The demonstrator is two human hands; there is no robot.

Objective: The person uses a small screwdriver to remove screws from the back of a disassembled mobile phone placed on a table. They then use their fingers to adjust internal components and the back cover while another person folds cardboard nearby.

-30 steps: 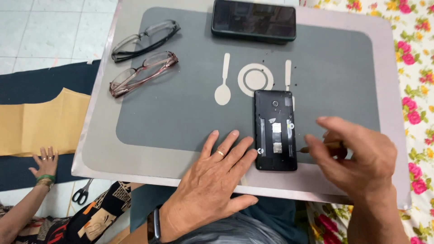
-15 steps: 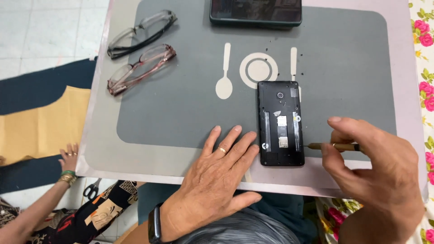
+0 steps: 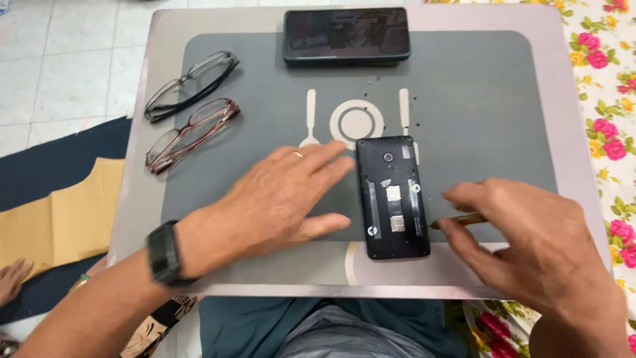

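Both our hands have closed in since a moment ago: our left hand (image 3: pixel 278 199) now lies flat and released beside the opened phone (image 3: pixel 392 197) mid-tray (image 3: pixel 132 212), while our right hand (image 3: pixel 523 245) pinches a screwdriver (image 3: pixel 457 221) at its edge.

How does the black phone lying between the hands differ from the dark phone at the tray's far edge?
The opened black phone lies lengthwise, its back cover off and inner slots showing; the dark closed phone lies crosswise and looks intact. The left hand rests beside the opened one; nothing touches the closed one. Both are flat on the grey tray.
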